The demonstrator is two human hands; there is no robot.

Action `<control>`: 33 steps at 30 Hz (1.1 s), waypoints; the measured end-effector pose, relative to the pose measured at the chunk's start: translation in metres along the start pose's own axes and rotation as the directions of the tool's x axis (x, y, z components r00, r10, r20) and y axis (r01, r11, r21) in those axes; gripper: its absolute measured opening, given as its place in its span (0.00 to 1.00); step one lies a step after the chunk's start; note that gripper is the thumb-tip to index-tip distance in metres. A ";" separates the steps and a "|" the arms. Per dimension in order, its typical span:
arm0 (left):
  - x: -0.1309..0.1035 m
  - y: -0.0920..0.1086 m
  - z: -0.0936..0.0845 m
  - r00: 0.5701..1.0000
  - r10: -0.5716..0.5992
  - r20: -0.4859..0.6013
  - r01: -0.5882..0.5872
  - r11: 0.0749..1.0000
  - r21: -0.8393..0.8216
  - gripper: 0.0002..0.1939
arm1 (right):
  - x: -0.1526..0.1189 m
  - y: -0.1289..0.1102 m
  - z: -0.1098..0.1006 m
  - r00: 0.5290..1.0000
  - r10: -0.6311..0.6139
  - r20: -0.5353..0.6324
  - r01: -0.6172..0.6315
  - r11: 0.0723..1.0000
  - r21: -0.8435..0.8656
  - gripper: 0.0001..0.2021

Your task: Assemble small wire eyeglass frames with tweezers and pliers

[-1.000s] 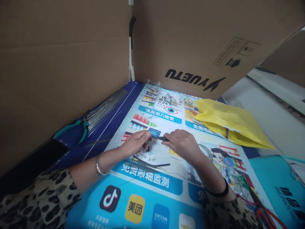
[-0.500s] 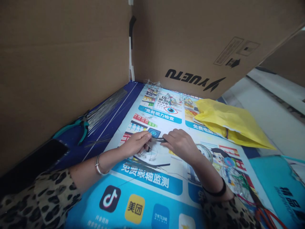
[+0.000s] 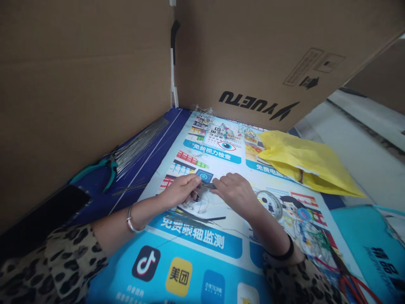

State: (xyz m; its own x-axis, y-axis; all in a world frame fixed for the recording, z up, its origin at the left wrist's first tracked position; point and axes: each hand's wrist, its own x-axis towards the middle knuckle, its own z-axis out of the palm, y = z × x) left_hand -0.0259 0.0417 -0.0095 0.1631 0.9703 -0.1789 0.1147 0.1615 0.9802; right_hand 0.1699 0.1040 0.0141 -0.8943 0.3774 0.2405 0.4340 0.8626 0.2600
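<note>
Right hand (image 3: pixel 236 194) curled around slim tool (image 3: pixel 208 185); left hand (image 3: pixel 181 190) pinched closed.

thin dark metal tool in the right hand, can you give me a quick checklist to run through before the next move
1. Thin dark metal tool held in the right hand: ok, fingers are closed on it.
2. Left hand pinched, thumb against fingers: ok.
3. What the left hand's pinch holds: cannot tell, the fingers hide it.
4. Tool tip free of the left hand: cannot tell, the two are very close.
5. Teal-handled pliers lying apart from both hands: ok.
6. Yellow soft packet away from the right hand: ok.
</note>
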 end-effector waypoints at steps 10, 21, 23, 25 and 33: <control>0.000 0.001 0.000 1.000 -0.010 0.006 0.010 0.999 -0.042 0.18 | -0.004 0.005 0.004 0.997 0.077 0.002 -0.077 0.994 0.079 0.13; 0.001 0.000 0.000 0.999 -0.024 0.025 0.026 0.997 -0.076 0.14 | -0.003 -0.011 0.014 0.971 0.233 -0.050 -0.225 0.966 0.130 0.15; 0.001 0.001 0.000 0.999 -0.030 0.030 0.032 0.995 -0.091 0.13 | -0.003 -0.015 0.018 0.964 0.259 -0.067 -0.248 0.959 0.136 0.15; 0.001 0.001 0.000 0.999 -0.038 0.028 0.041 0.993 -0.106 0.13 | -0.003 -0.018 0.020 0.957 0.278 -0.079 -0.265 0.954 0.143 0.14; 0.002 -0.001 0.000 0.999 -0.041 0.035 0.044 0.995 -0.085 0.14 | -0.004 -0.023 0.019 0.938 0.307 -0.160 -0.288 0.949 0.128 0.14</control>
State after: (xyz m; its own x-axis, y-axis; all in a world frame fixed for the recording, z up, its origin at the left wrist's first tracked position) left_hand -0.0255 0.0434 -0.0108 0.1922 0.9560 -0.2215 0.0378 0.2183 0.9751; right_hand 0.1608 0.0888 -0.0107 -0.6885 0.5648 0.4550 0.6556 0.7530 0.0573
